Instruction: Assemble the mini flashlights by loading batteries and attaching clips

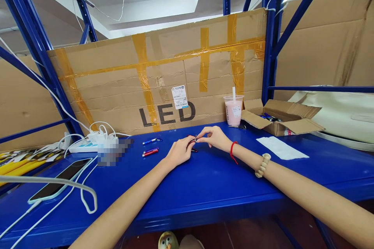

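Metal glints on a small dark object (pixel 195 140) pinched between both hands, above the middle of the blue shelf (pixel 210 186). Left hand (pixel 180 152) has its fingers closed around the piece, covering much of it; right hand (pixel 215 138) brings thumb and forefinger narrowly together at its shiny end. A dark red part (pixel 194 150) shows beneath the left fingers; whether it is separate, I cannot tell. Just left lie a blue cylinder (pixel 152 141) and a red cylinder (pixel 151 153), the latter against another blue one. Beyond the right hand stands a pink drink (pixel 233 112) with a straw, beside an open carton (pixel 274 129); white paper (pixel 282 148) lies nearer. Farther left, cables (pixel 87 202) loop past a phone (pixel 61 181) and a power strip (pixel 84 146). Taped cardboard (pixel 117 101) walls off the back.
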Demonstrator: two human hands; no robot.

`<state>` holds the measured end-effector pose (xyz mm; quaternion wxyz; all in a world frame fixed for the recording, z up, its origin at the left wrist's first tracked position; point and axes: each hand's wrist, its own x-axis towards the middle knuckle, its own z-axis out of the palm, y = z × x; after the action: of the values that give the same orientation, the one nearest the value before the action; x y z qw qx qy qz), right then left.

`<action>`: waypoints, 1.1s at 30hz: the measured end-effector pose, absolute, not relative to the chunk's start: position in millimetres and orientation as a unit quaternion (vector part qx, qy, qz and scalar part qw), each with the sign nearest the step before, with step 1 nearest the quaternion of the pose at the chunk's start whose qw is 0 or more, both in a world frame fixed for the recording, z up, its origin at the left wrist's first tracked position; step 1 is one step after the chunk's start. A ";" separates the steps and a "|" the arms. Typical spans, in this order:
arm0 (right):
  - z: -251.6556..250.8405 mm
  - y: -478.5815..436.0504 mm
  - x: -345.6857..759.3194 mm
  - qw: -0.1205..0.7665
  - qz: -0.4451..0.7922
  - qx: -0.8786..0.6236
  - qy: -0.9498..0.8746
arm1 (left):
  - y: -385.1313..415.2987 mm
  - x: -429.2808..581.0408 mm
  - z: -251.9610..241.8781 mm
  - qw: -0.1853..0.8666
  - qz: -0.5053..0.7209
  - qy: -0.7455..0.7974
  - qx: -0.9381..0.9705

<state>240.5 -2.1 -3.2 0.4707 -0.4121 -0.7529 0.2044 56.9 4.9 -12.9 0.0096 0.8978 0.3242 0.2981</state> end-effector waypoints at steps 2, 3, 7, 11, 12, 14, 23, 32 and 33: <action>-3.0 -1.8 241.2 0.470 0.203 -0.410 -0.755 | 5.1 57.1 -12.9 0.012 0.297 0.325 0.898; -3.0 -1.3 241.6 0.470 0.204 -0.409 -0.755 | 5.0 57.1 -12.7 0.013 0.295 0.325 0.898; -3.3 1.3 242.7 0.476 0.215 -0.403 -0.752 | 4.3 57.0 -11.6 0.006 0.285 0.331 0.899; -3.9 2.1 242.0 0.489 0.226 -0.399 -0.742 | 3.4 57.0 -10.5 0.010 0.281 0.340 0.897; -4.0 1.9 241.7 0.490 0.227 -0.399 -0.741 | 3.3 57.1 -10.4 0.011 0.279 0.342 0.897; -3.8 1.2 241.6 0.490 0.226 -0.398 -0.742 | 3.3 57.3 -10.1 0.012 0.275 0.343 0.898; -4.9 1.8 244.5 0.484 0.223 -0.396 -0.748 | 3.1 57.1 -9.0 0.014 0.262 0.342 0.902; -5.4 1.4 244.1 0.478 0.224 -0.396 -0.752 | 3.4 56.7 -10.1 0.019 0.269 0.336 0.902; -4.4 0.5 243.6 0.475 0.224 -0.400 -0.751 | 3.3 56.6 -10.1 0.019 0.270 0.335 0.902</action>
<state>243.6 0.5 -4.4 0.4753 -0.4003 -0.7509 0.2235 56.6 3.3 -10.1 0.0189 0.9024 0.3349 0.2704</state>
